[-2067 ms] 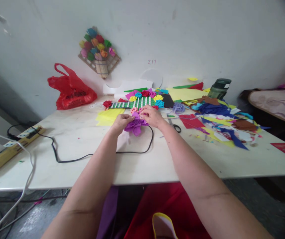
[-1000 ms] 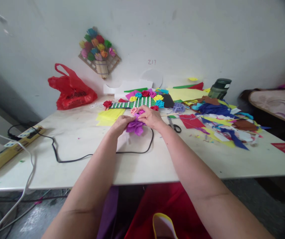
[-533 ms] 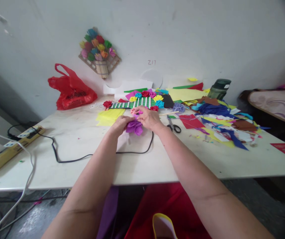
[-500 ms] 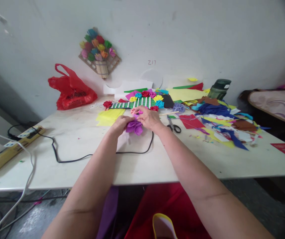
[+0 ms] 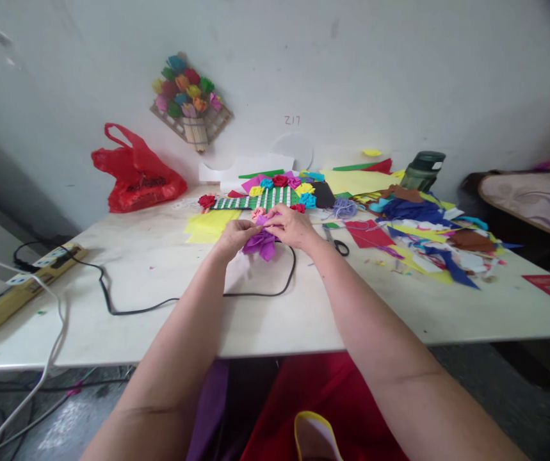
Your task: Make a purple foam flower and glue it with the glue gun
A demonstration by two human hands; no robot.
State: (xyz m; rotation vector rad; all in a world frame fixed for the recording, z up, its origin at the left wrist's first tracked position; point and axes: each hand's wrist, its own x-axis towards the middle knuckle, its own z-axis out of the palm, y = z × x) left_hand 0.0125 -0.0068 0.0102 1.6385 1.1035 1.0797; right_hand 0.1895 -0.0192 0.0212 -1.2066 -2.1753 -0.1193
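Both my hands meet over the middle of the white table (image 5: pixel 265 314), pinching a crumpled purple paper flower (image 5: pixel 261 244). My left hand (image 5: pixel 234 235) grips its left side with closed fingers. My right hand (image 5: pixel 292 227) is closed over its top and right side. Just behind them lies a green and white woven strip (image 5: pixel 255 201) edged with small red, yellow, blue and pink paper flowers. A black cable (image 5: pixel 255 292) loops on the table under my hands.
Scissors (image 5: pixel 335 242) lie right of my right hand, beside a heap of coloured paper scraps (image 5: pixel 423 234). A red plastic bag (image 5: pixel 136 173) sits at the back left, a dark bottle (image 5: pixel 423 170) at the back right. A power strip (image 5: pixel 20 282) lies at the left edge.
My hands have kept working the purple flower in place; the right hand shifted slightly over it and the flower looks more bunched. Nothing else moved.
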